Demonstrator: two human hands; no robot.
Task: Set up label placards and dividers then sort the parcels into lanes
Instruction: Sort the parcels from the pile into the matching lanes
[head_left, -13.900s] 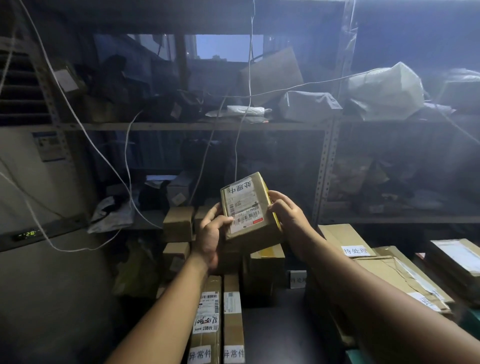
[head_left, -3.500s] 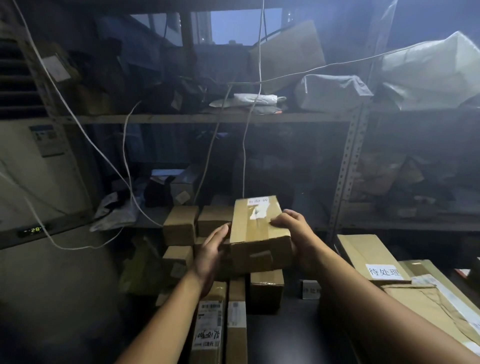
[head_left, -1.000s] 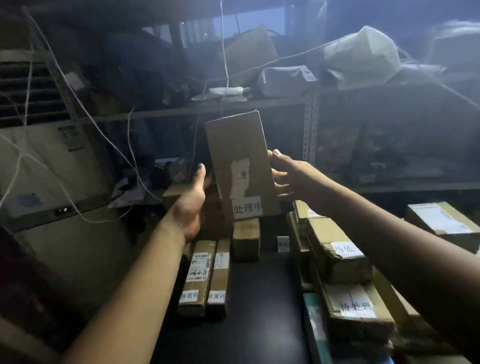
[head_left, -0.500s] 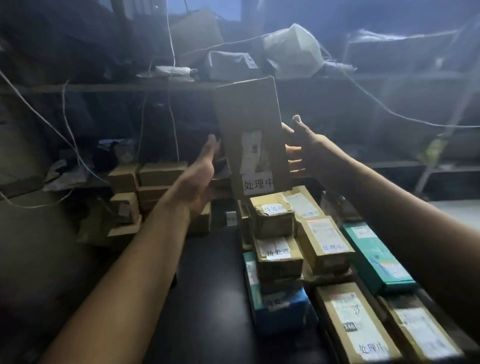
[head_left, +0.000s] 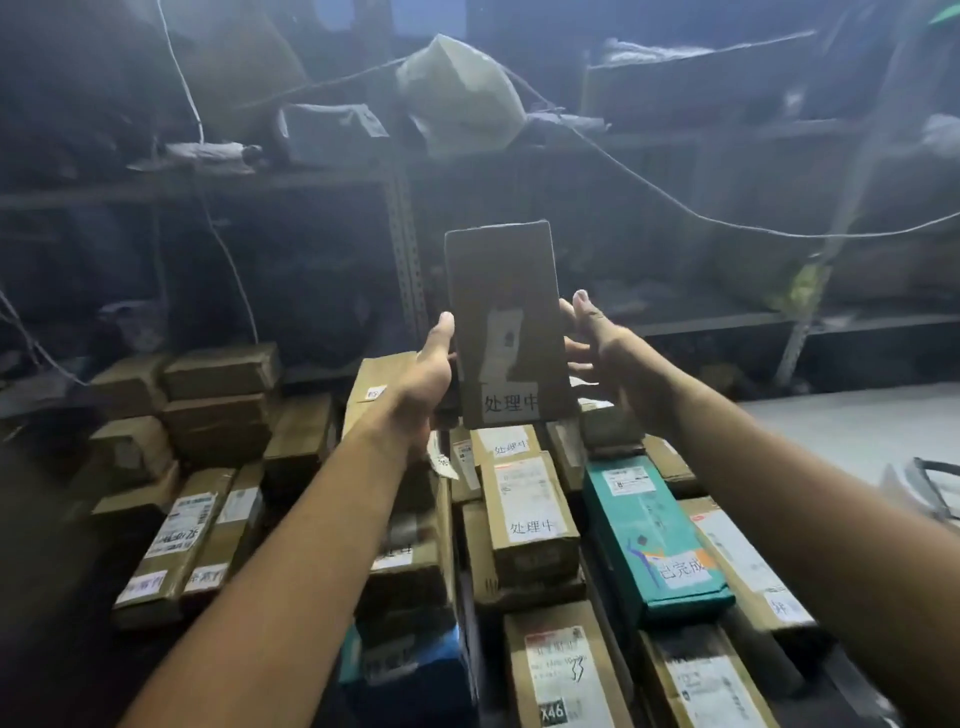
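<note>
Box (head_left: 506, 322) squeezed upright between flat left hand (head_left: 426, 374) and right hand (head_left: 597, 345), fingers uncurled, so weak side pressure may drop it onto parcels (head_left: 530, 514) below hands.

A dim parcel storeroom or courier depot: slotted metal shelving (head_left: 404, 249) crammed with bagged packages (head_left: 457, 98), loose cables (head_left: 670, 200) strung across it, and below, rows of cardboard parcels (head_left: 530, 519) (most bearing printed shipping labels and handwritten paper tags) packed side by side.
</note>
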